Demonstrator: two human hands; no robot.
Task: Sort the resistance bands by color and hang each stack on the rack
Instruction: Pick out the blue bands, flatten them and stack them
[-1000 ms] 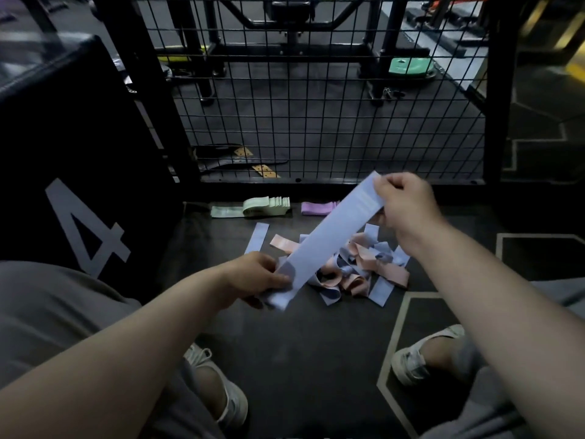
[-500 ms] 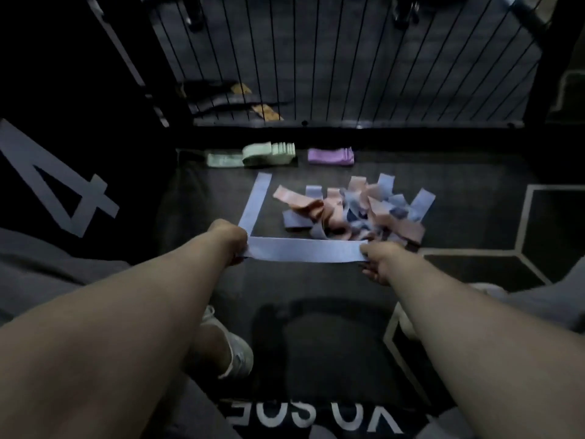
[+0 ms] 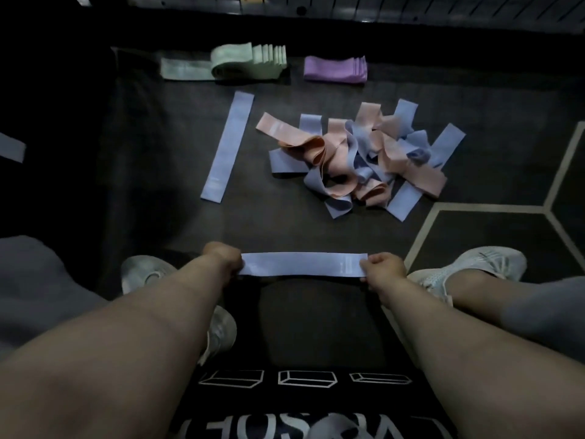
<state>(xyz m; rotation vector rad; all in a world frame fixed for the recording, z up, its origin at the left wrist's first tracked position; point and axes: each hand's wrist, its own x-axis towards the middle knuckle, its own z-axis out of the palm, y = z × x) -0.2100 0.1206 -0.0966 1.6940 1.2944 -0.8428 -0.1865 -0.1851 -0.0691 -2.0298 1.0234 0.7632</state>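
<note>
Our bare forearms point(image 3: 133, 337), grey cloth point(image 3: 34, 280) over our legs, white knit sneakers point(image 3: 471, 267), our black top point(image 3: 316, 410) printed with white box outlines and lettering

I count two blue bands clear of the heap: one stretched band point(image 3: 302, 264) between my two grips, the left grip point(image 3: 221, 259) and the right grip point(image 3: 384, 269), and one flat band point(image 3: 228, 147) on the floor point(image 3: 158, 160). Two sorted stacks sit at the far side, one green stack point(image 3: 247, 61) and one purple stack point(image 3: 335, 68). One mixed heap point(image 3: 357, 160) holds two colours, pink and blue; its bands overlap too much for me to number them.
</note>
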